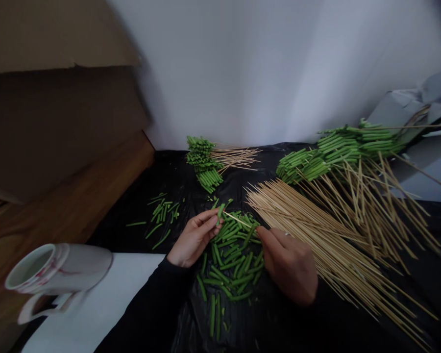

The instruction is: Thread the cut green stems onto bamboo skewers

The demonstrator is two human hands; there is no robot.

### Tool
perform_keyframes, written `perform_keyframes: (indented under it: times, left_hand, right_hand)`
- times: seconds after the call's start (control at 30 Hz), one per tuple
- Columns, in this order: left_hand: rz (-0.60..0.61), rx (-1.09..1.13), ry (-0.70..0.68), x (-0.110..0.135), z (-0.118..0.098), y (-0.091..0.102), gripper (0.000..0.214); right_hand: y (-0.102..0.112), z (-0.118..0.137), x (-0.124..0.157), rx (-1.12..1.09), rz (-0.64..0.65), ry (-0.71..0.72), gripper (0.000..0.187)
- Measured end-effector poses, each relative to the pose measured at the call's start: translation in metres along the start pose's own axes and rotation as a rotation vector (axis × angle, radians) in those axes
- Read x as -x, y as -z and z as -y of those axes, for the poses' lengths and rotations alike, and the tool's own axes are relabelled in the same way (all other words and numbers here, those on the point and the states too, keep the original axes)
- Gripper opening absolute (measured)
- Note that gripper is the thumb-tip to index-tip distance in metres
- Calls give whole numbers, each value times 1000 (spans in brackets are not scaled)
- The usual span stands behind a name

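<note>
One left hand point(194, 236): palm inward, fingers pinching bean point(220, 214)
Right hand point(290, 262): knuckles up, fingers gripping skewer point(237, 218)
Sheet point(161, 171): wall point(242, 73) behind, gap left of bundle point(201, 159)

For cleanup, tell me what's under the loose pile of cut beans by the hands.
A black sheet shows around the pile of beans and in gaps near its edge; what the pile's middle covers can't be seen.
</note>
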State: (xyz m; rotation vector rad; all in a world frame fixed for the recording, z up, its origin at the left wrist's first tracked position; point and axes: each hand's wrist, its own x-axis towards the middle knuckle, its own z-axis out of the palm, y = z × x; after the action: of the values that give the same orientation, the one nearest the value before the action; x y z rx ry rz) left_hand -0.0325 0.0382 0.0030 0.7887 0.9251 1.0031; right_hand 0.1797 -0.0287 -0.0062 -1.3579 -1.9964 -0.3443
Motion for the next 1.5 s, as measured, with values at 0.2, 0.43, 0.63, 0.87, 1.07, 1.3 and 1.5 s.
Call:
perform_keyframes:
  times: [0.2, 0.43, 0.63, 0.87, 1.07, 1.3, 1.5]
  left_hand:
    - [41, 42, 41, 3, -1, -2, 31]
    - [32, 60, 80, 1, -2, -2, 26]
    - [-5, 75, 83, -1, -2, 0, 23]
    - [-15, 76, 49, 0, -2, -1, 20]
    - [-19, 68, 42, 0, -1, -1, 27]
    - [-56, 48, 58, 0, -2, -1, 29]
    - [-62, 45, 28, 0, -2, -2, 23]
  right_hand:
    - [0, 2, 0, 41, 39, 30, 27]
    - [-1, 2, 0, 42, 47, 28, 27]
    - [0, 3, 0, 20, 42, 29, 28]
    - [0, 4, 1, 22, 36, 27, 28]
    - [-1, 3, 1, 25, 57, 24, 27]
    - [0, 3, 0, 26, 56, 31, 26]
    - [0, 3, 1, 22, 33, 35, 28]
